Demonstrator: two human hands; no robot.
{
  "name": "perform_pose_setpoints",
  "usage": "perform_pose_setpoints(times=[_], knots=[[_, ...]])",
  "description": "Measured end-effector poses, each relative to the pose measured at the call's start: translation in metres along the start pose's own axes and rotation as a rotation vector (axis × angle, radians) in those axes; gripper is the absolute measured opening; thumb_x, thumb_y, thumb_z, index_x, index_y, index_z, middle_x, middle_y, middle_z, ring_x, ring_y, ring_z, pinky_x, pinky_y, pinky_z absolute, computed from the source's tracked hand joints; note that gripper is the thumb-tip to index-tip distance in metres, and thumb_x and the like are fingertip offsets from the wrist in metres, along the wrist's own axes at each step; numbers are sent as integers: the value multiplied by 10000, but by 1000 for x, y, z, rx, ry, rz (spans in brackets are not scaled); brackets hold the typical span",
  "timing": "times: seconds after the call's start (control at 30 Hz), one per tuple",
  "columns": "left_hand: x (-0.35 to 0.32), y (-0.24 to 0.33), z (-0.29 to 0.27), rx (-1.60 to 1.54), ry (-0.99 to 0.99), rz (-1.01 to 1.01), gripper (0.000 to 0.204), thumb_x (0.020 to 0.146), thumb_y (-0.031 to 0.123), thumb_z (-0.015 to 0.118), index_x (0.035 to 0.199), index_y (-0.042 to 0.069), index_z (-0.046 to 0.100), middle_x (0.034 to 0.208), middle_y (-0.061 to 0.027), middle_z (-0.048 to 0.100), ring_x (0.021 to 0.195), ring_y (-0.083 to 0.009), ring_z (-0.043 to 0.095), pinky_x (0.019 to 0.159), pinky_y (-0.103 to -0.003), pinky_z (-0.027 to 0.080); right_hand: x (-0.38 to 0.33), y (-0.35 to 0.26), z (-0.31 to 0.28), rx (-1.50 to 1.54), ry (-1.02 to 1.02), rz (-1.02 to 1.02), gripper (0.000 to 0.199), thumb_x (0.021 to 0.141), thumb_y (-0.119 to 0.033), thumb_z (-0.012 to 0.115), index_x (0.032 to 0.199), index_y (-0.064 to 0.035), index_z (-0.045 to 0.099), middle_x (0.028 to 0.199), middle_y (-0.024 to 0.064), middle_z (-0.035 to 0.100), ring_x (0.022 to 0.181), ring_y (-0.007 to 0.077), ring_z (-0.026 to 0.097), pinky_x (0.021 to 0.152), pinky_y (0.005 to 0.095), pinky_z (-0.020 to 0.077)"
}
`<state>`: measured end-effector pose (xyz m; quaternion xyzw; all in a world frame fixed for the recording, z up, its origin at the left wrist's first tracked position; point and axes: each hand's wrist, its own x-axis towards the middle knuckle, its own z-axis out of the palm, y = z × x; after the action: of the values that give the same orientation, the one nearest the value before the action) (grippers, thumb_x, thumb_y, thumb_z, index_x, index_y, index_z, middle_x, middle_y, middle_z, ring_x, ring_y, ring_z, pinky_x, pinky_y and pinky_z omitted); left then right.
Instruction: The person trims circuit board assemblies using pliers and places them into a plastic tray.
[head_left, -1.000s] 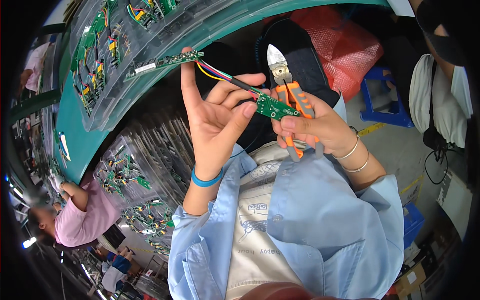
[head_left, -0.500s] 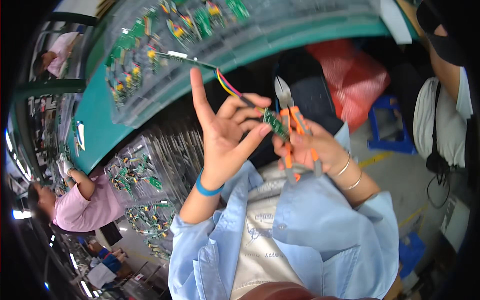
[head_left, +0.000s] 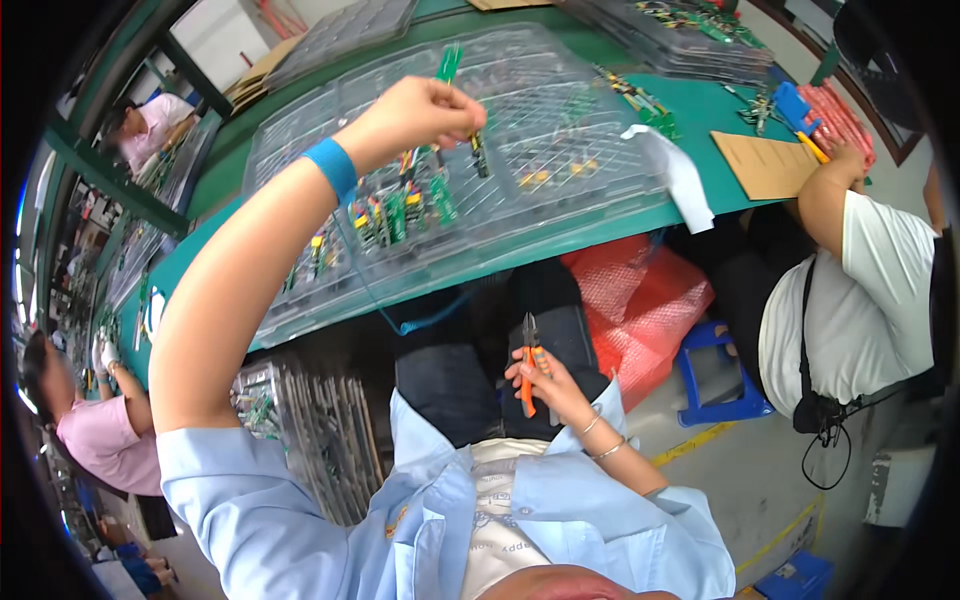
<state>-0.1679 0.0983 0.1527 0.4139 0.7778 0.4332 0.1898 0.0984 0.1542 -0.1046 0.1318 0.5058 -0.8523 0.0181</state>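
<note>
A person in a light blue shirt sits at a long green workbench [head_left: 700,110], seen from above their head. Their left hand [head_left: 415,115], with a blue wristband just behind it, is stretched out over a clear plastic compartment tray [head_left: 560,200] on the bench. The fingers are pinched shut around a small green circuit board with coloured wires [head_left: 445,75]; the board pokes up above the fingertips and the wires trail down below the hand toward the tray. Under and just beyond the hand, the tray's compartments hold more small green circuit boards [head_left: 400,215].

Their right hand [head_left: 550,385] rests low, close to the body above the lap, well apart from the left hand. It is closed around the orange handles of a pair of small cutting pliers [head_left: 528,365], whose dark metal tip points up and away from the hand.

To the right of that hand, under the bench edge, lies a red plastic bag [head_left: 640,300], and beyond it a blue plastic stool [head_left: 715,375]. Further right sits another person in a white shirt [head_left: 850,300], their arm on the bench near a brown cardboard sheet [head_left: 765,160]. Far to the left, a person in a pink shirt [head_left: 100,440] works at stacked trays.
</note>
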Motion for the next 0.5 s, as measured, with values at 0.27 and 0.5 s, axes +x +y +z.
perform_pose_setpoints(times=[0.27,0.5], knots=[[49,-10,44,-183,-76,-165,232,745,180,625,874,-13,606,790,-90,604,637,-133,587,581,-226,501,5,13,-25,329,-2,48,300,878,-256,446,1107,-63,430,887,104,537,733,138,517,665,256,453],[34,7,48,30,-133,-278,252,727,170,638,866,-37,601,771,-94,611,646,-149,597,623,-245,506,7,16,-22,378,-28,50,300,884,-251,423,1114,-59,428,893,116,540,748,149,533,668,274,468]])
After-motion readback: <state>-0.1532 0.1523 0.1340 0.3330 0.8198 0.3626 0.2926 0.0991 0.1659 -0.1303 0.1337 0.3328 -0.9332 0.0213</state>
